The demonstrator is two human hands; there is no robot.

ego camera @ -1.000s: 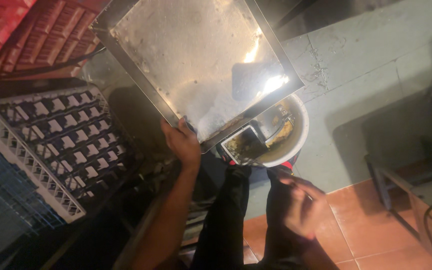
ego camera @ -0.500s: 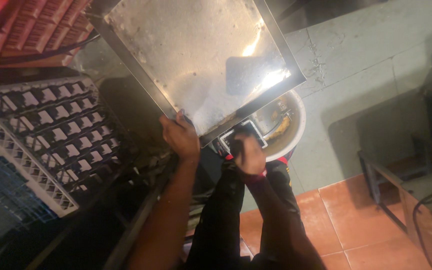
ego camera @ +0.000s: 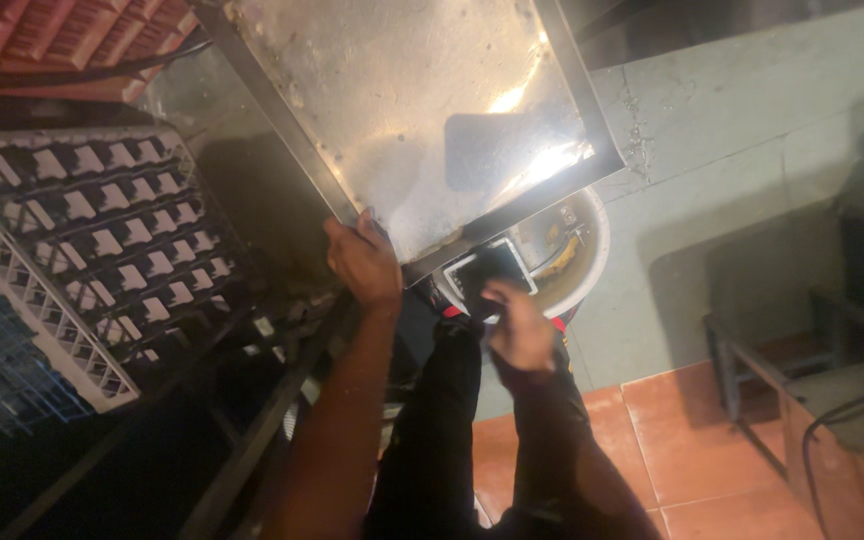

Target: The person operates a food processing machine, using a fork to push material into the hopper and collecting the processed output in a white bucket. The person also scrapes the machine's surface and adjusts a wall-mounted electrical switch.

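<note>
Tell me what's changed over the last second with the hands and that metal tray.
The right hand rose from low beside the leg to the small dark square object at the rim of the white bowl; whether it grips that is unclear. The left hand has kept its hold on the edge of the metal tray, still tilted over the bowl. The dish rack stayed put.

The tray (ego camera: 422,110) is bare metal, shiny where it catches the light but dulled by a rough, speckled film. The rack (ego camera: 82,250) looks like matt grey plastic. The bucket (ego camera: 582,255) seems smooth white plastic. The floor tiles (ego camera: 712,440) are matt orange clay.
</note>
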